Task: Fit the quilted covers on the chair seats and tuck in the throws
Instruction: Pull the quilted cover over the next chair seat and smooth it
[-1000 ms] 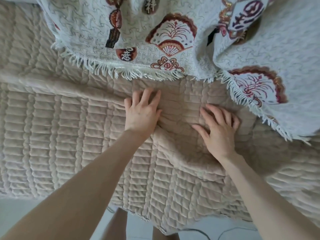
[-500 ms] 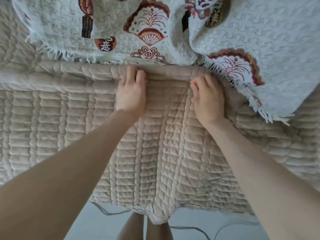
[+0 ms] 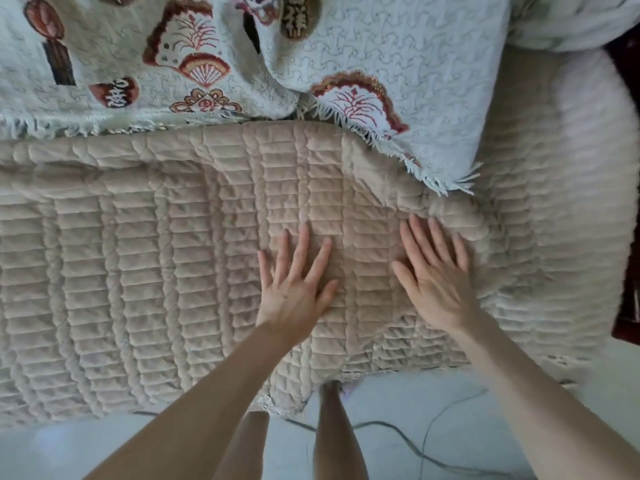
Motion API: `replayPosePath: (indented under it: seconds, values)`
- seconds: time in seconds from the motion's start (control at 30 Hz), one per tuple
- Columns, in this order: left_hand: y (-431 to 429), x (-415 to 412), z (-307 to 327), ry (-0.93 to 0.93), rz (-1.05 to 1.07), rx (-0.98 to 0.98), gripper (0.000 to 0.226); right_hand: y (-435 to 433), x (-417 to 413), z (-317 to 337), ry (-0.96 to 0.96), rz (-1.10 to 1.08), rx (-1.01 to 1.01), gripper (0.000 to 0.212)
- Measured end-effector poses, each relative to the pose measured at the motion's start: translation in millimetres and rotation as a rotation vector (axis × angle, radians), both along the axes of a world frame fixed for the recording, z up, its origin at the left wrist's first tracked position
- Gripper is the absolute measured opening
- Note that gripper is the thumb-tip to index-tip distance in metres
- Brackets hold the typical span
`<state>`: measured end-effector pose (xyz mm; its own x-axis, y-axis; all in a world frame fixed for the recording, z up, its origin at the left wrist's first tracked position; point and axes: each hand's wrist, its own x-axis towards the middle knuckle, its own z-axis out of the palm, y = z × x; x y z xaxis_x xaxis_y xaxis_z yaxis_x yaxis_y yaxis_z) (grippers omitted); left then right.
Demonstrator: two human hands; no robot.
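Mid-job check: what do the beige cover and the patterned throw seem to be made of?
Beige cover: padded, velvety fabric, perhaps plush polyester; stitched channels puff up, and the nap shows a soft sheen. Patterned throw: matte woven textile, probably cotton or a blend; woven-in motifs and a loose-thread fringe along its edge.

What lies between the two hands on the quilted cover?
Only bare cover. In the head view, a quilted strip separates the flat left hand and right hand, with nothing on it.
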<state>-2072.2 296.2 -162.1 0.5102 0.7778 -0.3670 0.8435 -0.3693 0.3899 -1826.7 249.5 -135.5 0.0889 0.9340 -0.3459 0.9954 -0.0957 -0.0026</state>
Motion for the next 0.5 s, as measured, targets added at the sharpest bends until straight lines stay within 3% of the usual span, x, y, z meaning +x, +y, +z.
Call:
replayPosePath:
  seconds: [0.17,0.5]
  values:
    - [-11.1,24.9,0.1,-0.058,-0.18,0.179,0.062,-28.2,38.7,-0.6,0.011,-0.128,-0.02,0.074]
    - [-45.3,111.8,4.8,0.001,-0.168,0.236,0.068,-77.6,99.8,-9.3,0.049,-0.118,0.029,0.08]
